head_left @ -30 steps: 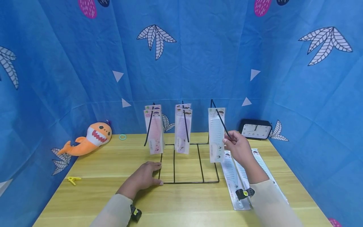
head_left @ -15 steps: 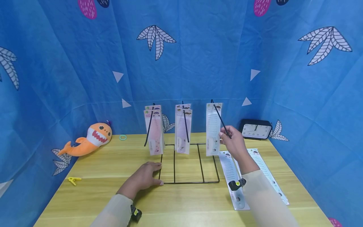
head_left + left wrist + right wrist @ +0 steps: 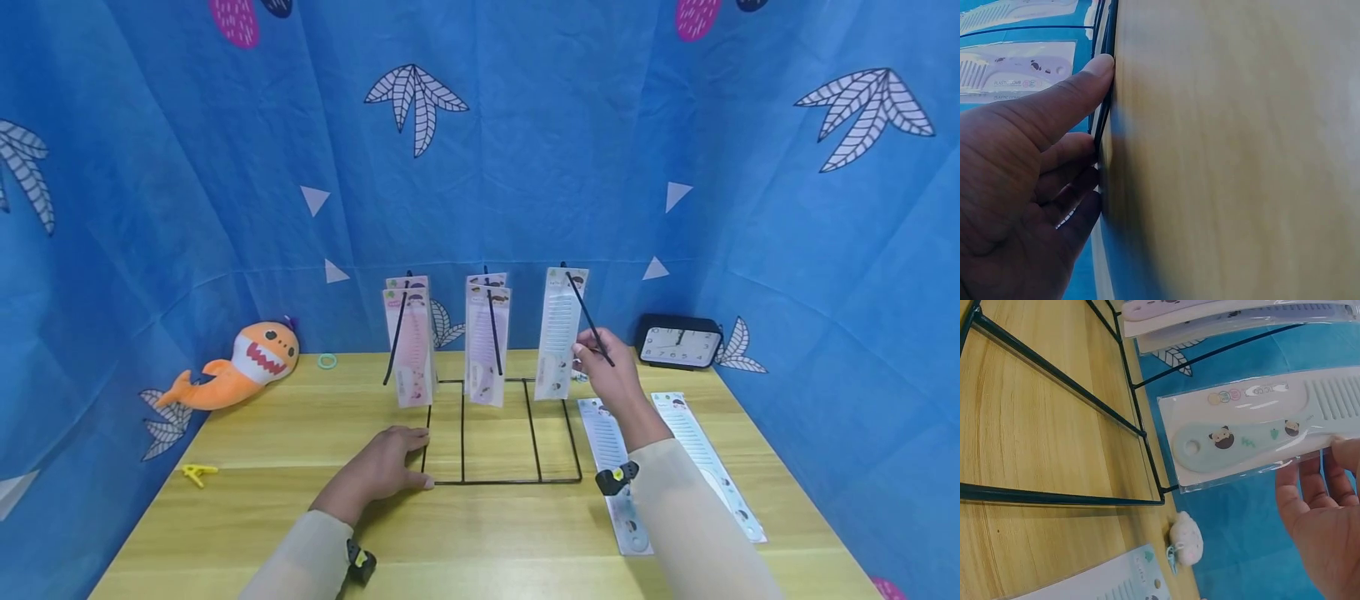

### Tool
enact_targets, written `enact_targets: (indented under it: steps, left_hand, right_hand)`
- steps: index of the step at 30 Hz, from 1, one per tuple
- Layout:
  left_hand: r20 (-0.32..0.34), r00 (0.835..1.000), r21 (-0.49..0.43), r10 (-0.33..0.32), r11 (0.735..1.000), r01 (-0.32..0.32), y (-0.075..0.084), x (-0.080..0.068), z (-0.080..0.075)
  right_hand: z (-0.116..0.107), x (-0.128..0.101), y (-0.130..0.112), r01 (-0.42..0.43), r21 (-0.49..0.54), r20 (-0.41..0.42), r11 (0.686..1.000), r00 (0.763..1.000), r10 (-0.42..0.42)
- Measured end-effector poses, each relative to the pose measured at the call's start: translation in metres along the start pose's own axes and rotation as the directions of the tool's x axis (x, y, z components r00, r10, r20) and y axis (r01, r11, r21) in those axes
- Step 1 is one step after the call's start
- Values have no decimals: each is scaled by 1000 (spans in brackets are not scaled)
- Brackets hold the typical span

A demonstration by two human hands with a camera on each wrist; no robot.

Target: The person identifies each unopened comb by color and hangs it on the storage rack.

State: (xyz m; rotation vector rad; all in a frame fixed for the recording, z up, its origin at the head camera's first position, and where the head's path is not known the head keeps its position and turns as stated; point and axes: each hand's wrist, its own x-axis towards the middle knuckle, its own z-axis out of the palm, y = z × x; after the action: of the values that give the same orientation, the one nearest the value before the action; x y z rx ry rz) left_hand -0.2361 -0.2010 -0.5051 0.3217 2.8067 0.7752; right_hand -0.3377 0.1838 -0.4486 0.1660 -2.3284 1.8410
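In the head view my right hand (image 3: pixel 609 367) pinches the edge of a packaged pale green comb (image 3: pixel 558 333). The pack is at the rack's right prong (image 3: pixel 588 317), whose tip passes in front of it. In the right wrist view the thumb lies on the near side of the comb pack (image 3: pixel 1247 434), with fingers behind. My left hand (image 3: pixel 386 462) rests at the left front corner of the black wire rack (image 3: pixel 517 482), thumb and fingers touching the base wires. Pink comb packs (image 3: pixel 410 350) hang on the left prong, purple comb packs (image 3: pixel 487 350) on the middle one.
More comb packs (image 3: pixel 701 450) lie on the table at right, partly under my right forearm. A black clock (image 3: pixel 678 343) stands behind them. At left are an orange shark plush (image 3: pixel 251 362), a green hair tie (image 3: pixel 327 361) and a yellow clip (image 3: pixel 198 473).
My right hand has moved back and slightly left with the pale green comb pack, which now sits farther along the right prong. The left hand keeps its place on the rack.
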Motion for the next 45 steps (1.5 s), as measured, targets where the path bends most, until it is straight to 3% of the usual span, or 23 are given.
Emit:
enact_targets:
  steps: [12,28,33,39,43,45]
  left_hand:
    - [0,1000,0,9,1000,-9,0,1,0]
    - [-4,1000,4,3,1000,-3,0,-1,-1]
    - [4,1000,-7,2,1000,-2,2,-2,-1]
    - [6,1000,-7,13,1000,-13,3,-3,0]
    - [3,1000,-8,5,1000,-5,4,-4,-1]
    - [3,1000,-7,-5,1000,5,4,-3,-2]
  right_hand:
    - [0,0,3,-1,11,-6,1000,1000,1]
    - [-3,-1,1,16,-62,11,998,1000,-15]
    - [-15,-6,1,35,-133,34,991,999,-31]
    - [-39,-14,-1,2,-226,56,974,998,11]
    - [-61,-24,-4,-3,-333,102,943,994,39]
    - [-72,-30,-5,-11,-413,117,911,991,65]
